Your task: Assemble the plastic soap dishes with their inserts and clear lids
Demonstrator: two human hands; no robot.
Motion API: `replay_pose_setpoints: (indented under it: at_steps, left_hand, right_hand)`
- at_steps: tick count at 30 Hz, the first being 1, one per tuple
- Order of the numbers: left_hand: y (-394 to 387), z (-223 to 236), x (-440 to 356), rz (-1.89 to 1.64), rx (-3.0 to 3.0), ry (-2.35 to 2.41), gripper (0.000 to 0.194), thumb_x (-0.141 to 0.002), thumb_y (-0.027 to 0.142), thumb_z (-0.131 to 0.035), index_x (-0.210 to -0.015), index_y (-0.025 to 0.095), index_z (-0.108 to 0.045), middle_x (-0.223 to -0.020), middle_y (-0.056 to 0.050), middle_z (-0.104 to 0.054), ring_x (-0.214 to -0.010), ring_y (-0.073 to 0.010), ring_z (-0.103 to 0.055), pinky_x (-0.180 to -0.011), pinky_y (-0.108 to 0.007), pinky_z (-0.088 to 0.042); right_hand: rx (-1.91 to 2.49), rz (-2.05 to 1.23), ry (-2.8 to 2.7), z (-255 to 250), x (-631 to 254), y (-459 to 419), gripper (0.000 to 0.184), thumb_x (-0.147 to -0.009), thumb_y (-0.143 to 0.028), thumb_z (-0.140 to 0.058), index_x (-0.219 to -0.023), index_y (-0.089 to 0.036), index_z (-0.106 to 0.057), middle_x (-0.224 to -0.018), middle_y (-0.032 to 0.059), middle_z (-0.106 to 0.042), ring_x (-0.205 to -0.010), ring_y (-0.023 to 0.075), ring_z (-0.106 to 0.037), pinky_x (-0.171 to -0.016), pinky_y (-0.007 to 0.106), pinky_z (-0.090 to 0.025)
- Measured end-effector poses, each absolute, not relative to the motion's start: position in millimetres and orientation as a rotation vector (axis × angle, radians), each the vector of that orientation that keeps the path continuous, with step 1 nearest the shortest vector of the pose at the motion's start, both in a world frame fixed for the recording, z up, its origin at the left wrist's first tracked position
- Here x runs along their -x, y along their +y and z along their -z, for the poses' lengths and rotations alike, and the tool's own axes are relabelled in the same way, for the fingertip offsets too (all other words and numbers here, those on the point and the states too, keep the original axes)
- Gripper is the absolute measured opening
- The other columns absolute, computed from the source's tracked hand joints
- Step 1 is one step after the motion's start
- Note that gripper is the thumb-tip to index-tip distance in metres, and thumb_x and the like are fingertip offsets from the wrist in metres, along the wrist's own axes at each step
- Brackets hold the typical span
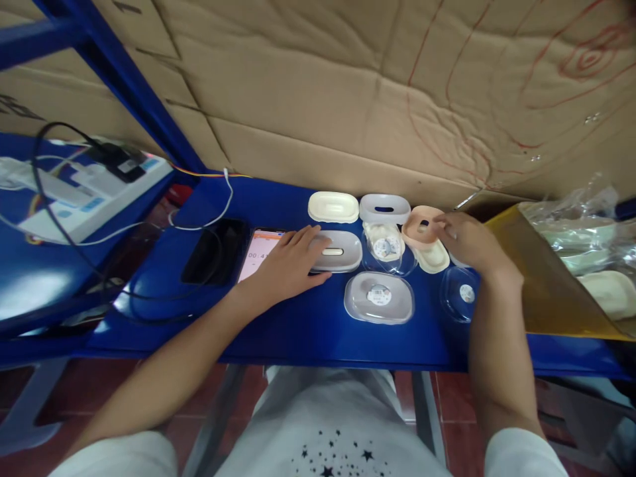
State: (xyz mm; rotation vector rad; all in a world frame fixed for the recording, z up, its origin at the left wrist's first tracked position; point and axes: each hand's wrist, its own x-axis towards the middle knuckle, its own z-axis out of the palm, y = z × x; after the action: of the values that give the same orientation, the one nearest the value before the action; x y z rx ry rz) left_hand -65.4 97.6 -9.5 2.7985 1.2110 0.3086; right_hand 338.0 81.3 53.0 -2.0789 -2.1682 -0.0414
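Note:
A grey soap-dish-like tray (348, 255) with a small light bar in its middle lies on the blue table. Around its left end are the fingers and thumb of my left hand (298, 262), touching it. At the right, my right hand (470, 242) has its fingertips on the edge of a peach slotted soap-dish piece (420, 224), tilted over a cream piece (433, 258). Nearer to me sits a grey dish under a clear labelled cover (402, 301). A clear lid (454, 301) is partly hidden by my right forearm.
At the back stand a cream dish (332, 207) and a grey slotted piece (396, 211). A phone showing a timer (256, 255) and a dark phone (218, 248) lie left, near cables and a power strip (94, 205). An open carton (517, 271) holds wrapped pieces at right.

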Motion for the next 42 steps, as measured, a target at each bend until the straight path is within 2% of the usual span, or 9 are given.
replay_pose_setpoints:
  at_steps: [4,9,12,15,19,25,29,33,42]
  left_hand:
    - [97.9,5.6,67.0,-0.246,-2.774,1.231,0.055,-0.098,0.04,-0.073,-0.147,0.018,-0.057,-0.163,-0.021,-0.052,-0.146,-0.0396,-0.056,-0.119,-0.053,-0.046]
    - [96.1,2.9,67.2,-0.234,-2.75,1.228,0.058,-0.096,0.042,-0.075,-0.147,0.02,-0.056,-0.159,-0.018,-0.055,-0.141,-0.0401,-0.059,-0.116,-0.054,-0.049]
    - [96.8,4.9,65.9,-0.253,-2.722,1.227,0.063,-0.095,0.044,-0.077,-0.149,0.021,-0.054,-0.157,-0.018,-0.055,-0.138,-0.041,-0.06,-0.116,-0.055,-0.049]
    - [97.0,7.6,63.4,-0.287,-2.71,1.2,0.065,-0.094,0.045,-0.077,-0.15,0.02,-0.053,-0.156,-0.018,-0.054,-0.139,-0.0414,-0.058,-0.116,-0.056,-0.049]
    - [94.2,8.5,59.8,-0.298,-2.682,1.211,0.07,-0.094,0.044,-0.079,-0.153,0.02,-0.051,-0.156,-0.019,-0.053,-0.138,-0.0424,-0.058,-0.116,-0.057,-0.049]
    - [92.3,10.0,61.9,-0.368,-2.51,1.197,0.081,-0.091,0.036,-0.082,-0.16,0.022,-0.041,-0.16,-0.019,-0.048,-0.145,-0.0424,-0.054,-0.119,-0.059,-0.048]
    - [91.7,16.9,63.2,-0.501,-2.284,1.116,0.096,-0.088,0.029,-0.082,-0.167,0.029,-0.029,-0.167,-0.017,-0.036,-0.152,-0.0409,-0.049,-0.121,-0.058,-0.048]
    - [90.5,23.5,60.2,-0.599,-2.18,1.089,0.103,-0.086,0.024,-0.081,-0.169,0.033,-0.021,-0.165,-0.016,-0.036,-0.149,-0.0402,-0.052,-0.122,-0.06,-0.047]
    - [95.3,26.9,59.9,-0.637,-2.168,1.093,0.112,-0.087,0.032,-0.088,-0.172,0.039,-0.015,-0.163,-0.015,-0.04,-0.145,-0.0428,-0.055,-0.115,-0.063,-0.051]
  right_hand:
    - [1.843,0.074,-2.116,-20.6,-335.2,64.5,0.038,-0.108,-0.038,-0.046,-0.123,-0.019,-0.075,-0.136,0.0145,-0.076,-0.128,0.0331,-0.069,-0.106,0.051,-0.055]
    - [1.708,0.125,-1.961,-14.9,-312.9,49.1,0.041,-0.111,-0.046,-0.046,-0.106,-0.02,-0.077,-0.109,0.013,-0.081,-0.106,0.032,-0.074,-0.098,0.048,-0.055]
    - [1.769,0.001,-1.973,-15.1,-282.4,47.6,0.045,-0.109,-0.057,-0.05,-0.117,-0.02,-0.075,-0.105,0.0117,-0.08,-0.097,0.0301,-0.074,-0.089,0.043,-0.057]
    - [1.928,-0.006,-2.071,-16.5,-252.3,53.1,0.062,-0.104,-0.067,-0.055,-0.14,-0.017,-0.065,-0.122,0.0163,-0.077,-0.106,0.0359,-0.074,-0.088,0.047,-0.058]
    - [2.082,0.052,-2.252,-26.6,-227.8,70.1,0.075,-0.1,-0.072,-0.059,-0.148,-0.014,-0.06,-0.146,0.0228,-0.066,-0.132,0.0453,-0.063,-0.105,0.059,-0.053]
    - [2.171,-0.116,-2.42,-36.2,-233.9,78.2,0.093,-0.087,-0.046,-0.082,-0.165,-0.016,-0.041,-0.165,0.0233,-0.051,-0.146,0.0501,-0.052,-0.117,0.069,-0.043]
    - [1.769,-0.294,-2.408,-43.5,-256.1,74.6,0.082,-0.093,-0.05,-0.075,-0.162,-0.02,-0.043,-0.161,0.0187,-0.056,-0.147,0.0415,-0.055,-0.12,0.061,-0.046]
    - [1.394,-0.538,-2.444,-45.8,-248.9,80.8,0.083,-0.094,-0.059,-0.076,-0.163,-0.026,-0.043,-0.165,0.0138,-0.054,-0.151,0.0353,-0.053,-0.125,0.055,-0.044]
    - [1.149,-0.635,-2.654,-27.3,-197.4,106.9,0.083,-0.086,-0.039,-0.088,-0.159,-0.024,-0.052,-0.165,0.0176,-0.052,-0.152,0.0392,-0.051,-0.123,0.061,-0.046]
